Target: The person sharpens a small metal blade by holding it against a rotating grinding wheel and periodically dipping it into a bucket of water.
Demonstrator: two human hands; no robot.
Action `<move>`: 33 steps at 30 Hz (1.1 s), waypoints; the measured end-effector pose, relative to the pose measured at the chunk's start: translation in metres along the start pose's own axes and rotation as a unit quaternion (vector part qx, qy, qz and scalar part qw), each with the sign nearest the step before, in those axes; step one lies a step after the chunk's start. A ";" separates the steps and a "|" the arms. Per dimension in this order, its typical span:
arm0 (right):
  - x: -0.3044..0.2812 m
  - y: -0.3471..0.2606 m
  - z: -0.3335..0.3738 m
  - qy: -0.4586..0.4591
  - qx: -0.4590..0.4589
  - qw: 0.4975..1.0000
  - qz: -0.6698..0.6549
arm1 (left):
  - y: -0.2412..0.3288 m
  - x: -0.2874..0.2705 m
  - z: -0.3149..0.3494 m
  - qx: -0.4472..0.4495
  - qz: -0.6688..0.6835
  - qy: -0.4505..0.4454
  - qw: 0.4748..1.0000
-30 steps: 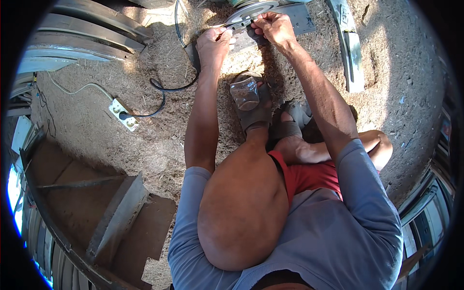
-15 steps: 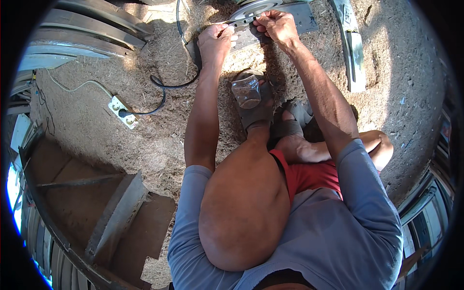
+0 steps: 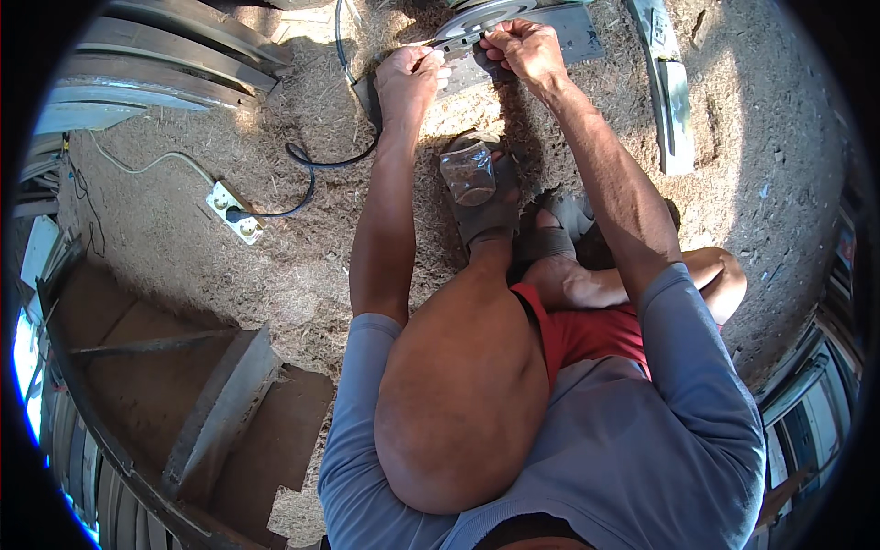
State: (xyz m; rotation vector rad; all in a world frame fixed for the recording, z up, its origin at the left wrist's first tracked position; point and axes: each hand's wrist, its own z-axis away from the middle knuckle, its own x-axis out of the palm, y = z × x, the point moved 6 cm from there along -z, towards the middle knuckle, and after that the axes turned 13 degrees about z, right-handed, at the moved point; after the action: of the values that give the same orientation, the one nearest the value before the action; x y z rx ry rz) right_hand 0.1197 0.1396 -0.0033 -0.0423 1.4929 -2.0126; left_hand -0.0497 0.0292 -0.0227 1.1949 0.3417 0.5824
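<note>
Between my two hands spans a narrow flat metal strip (image 3: 463,42) with dark slots or holes, its far edge at the rim of a round grey wheel (image 3: 486,15). My left hand (image 3: 410,82) pinches the strip's left end between thumb and fingers. At the right end, my right hand (image 3: 526,53) pinches it in the same way. Whether the strip touches the wheel I cannot tell. A flat metal plate (image 3: 573,32) lies beside and under the wheel. Nearer to me, a clear container (image 3: 468,174) rests by my sandalled foot.
A white power strip (image 3: 234,213) with a black plug lies on the ground at left, its black cable (image 3: 339,163) running toward the wheel. Curved wooden boards (image 3: 165,55) are stacked at the far left. A brown panel (image 3: 275,440) lies near left. A pale plank (image 3: 676,119) stands at right.
Almost nothing differs. The strip appears tilted or shifted very slightly at the wheel, with both hands still pinching it in nearly the same place.
</note>
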 end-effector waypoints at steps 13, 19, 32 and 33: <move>0.002 0.000 0.000 -0.008 0.038 0.999 0.001 | 0.003 0.002 0.002 -0.008 0.019 -0.007 1.000; 0.001 0.004 0.000 -0.002 0.042 0.999 -0.014 | 0.005 0.003 0.001 -0.010 -0.013 -0.008 1.000; -0.002 0.009 -0.001 0.012 0.031 0.998 -0.050 | 0.009 0.011 0.000 -0.014 0.000 -0.008 1.000; -0.002 0.009 -0.001 0.011 0.030 0.998 -0.050 | 0.008 0.010 0.000 -0.011 0.001 -0.010 1.000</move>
State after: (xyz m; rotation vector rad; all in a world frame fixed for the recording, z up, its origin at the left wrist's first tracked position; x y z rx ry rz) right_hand 0.1247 0.1396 -0.0105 -0.0715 1.4695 -2.1435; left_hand -0.0434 0.0374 -0.0147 1.1789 0.3170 0.5743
